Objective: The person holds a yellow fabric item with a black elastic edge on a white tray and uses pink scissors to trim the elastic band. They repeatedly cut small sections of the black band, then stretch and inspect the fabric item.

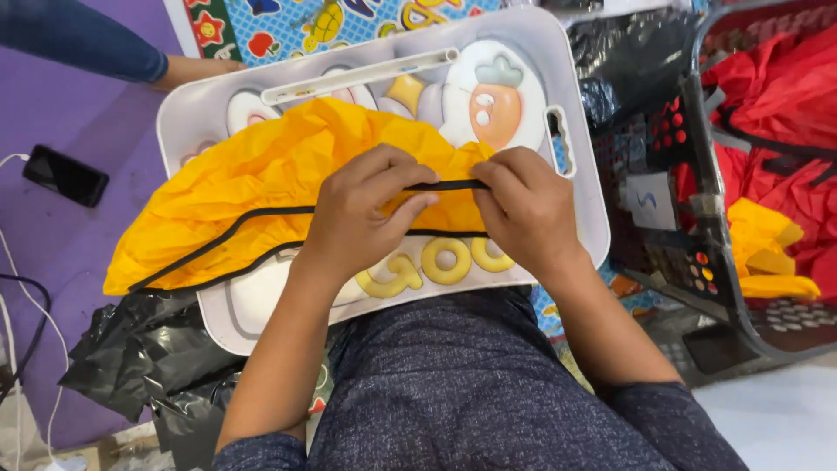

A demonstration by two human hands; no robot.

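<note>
Seated person working over a white lap tray [575, 222] with cartoon figures. The yellow cloth [261, 179] with black edging is lying crumpled across the tray, spilling off its left side. The left hand [362, 218] and the right hand [527, 209] are both pinching the black trim strip [449, 185], fingers pressed together, stretching it taut between them. A black basket [724, 218] of red and yellow cloth is standing to the right. A dark phone [65, 175] is lying on the purple mat [61, 113]; another person's sleeve [78, 39] is reaching in at upper left.
</note>
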